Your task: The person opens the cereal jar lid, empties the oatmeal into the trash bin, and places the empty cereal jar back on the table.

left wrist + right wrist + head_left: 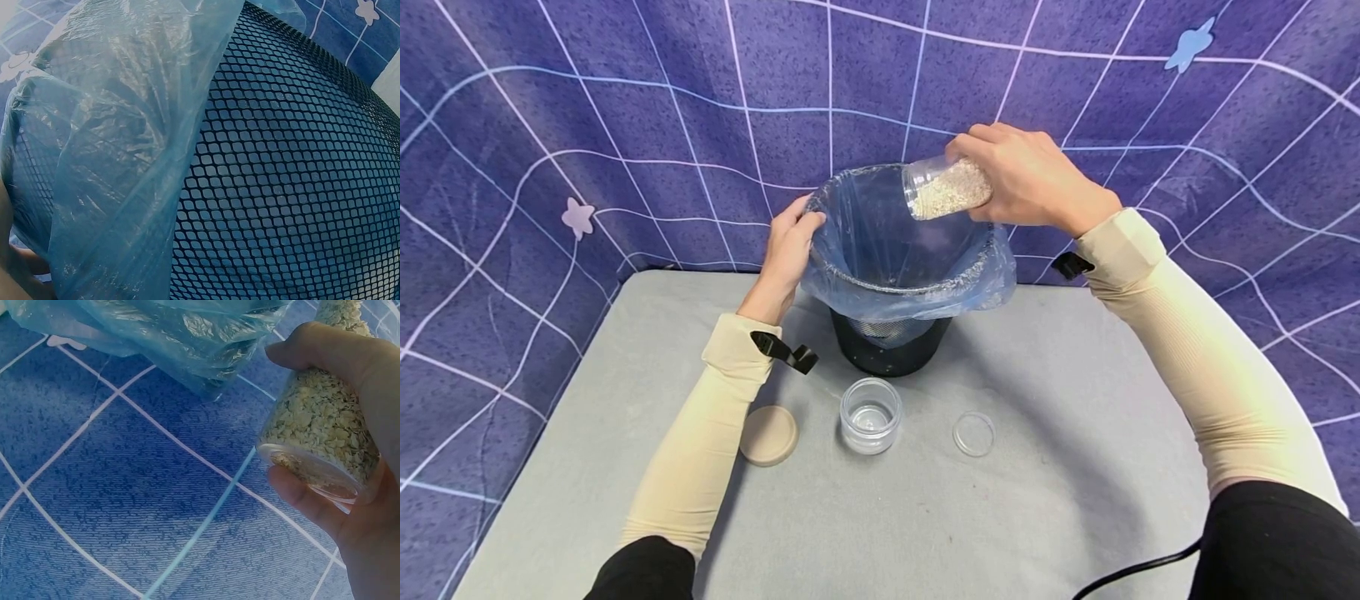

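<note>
Head view: the right hand (pixel 1037 179) wraps around an oat-filled jar (pixel 946 187), tipped mouth-down over the bin (pixel 891 333). The left hand (pixel 786 250) pinches the liner (pixel 880 242) at the bin's left rim. An empty jar (pixel 870 414) stands in front of the bin.

Left wrist view: the liner (pixel 119 156) drapes over the bin's mesh (pixel 281 187); it looks thin and easily torn.

Right wrist view: fingers (pixel 312 506) and thumb clasp the jar (pixel 322 425) near its base. The jar is rigid, smooth, likely light and possibly slippery; hold it by its sides.
</note>
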Available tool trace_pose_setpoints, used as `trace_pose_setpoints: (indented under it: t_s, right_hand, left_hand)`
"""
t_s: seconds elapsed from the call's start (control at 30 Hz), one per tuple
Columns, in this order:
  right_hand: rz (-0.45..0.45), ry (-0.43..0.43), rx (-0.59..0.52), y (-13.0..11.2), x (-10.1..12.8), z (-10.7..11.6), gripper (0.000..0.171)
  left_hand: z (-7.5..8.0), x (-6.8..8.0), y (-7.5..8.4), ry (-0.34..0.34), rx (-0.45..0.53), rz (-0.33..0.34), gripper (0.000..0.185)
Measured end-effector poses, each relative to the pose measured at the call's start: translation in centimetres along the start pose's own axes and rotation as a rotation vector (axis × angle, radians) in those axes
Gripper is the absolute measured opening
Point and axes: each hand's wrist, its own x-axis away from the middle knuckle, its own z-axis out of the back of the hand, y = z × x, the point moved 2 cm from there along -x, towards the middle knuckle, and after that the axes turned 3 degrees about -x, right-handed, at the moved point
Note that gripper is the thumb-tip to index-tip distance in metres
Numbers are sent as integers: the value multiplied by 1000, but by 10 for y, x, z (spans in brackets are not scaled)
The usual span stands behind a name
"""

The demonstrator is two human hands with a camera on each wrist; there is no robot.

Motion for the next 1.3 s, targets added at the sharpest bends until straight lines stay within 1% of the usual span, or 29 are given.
trace_pose_setpoints:
  t_s: [0.17,0.33,0.77,0.9,1.3]
  right_hand:
    - [8,3,9,0,-1,0,65]
    - [4,4,11,1,0,1,65]
    - [21,-27,8,0,-2,-4,66]
    - [9,-6,15,2,-1,-4,65]
    - [14,1,29,4,1,-2,65]
  left_hand:
    - [1,0,0,-5,-4,-14,45]
    - [0,1,0,0,4,-3,45]
    - [-1,-1,0,-4,-2,-22,43]
    - [-1,-1,0,-11,2,-25,44]
    - [1,1,0,5,3,1,44]
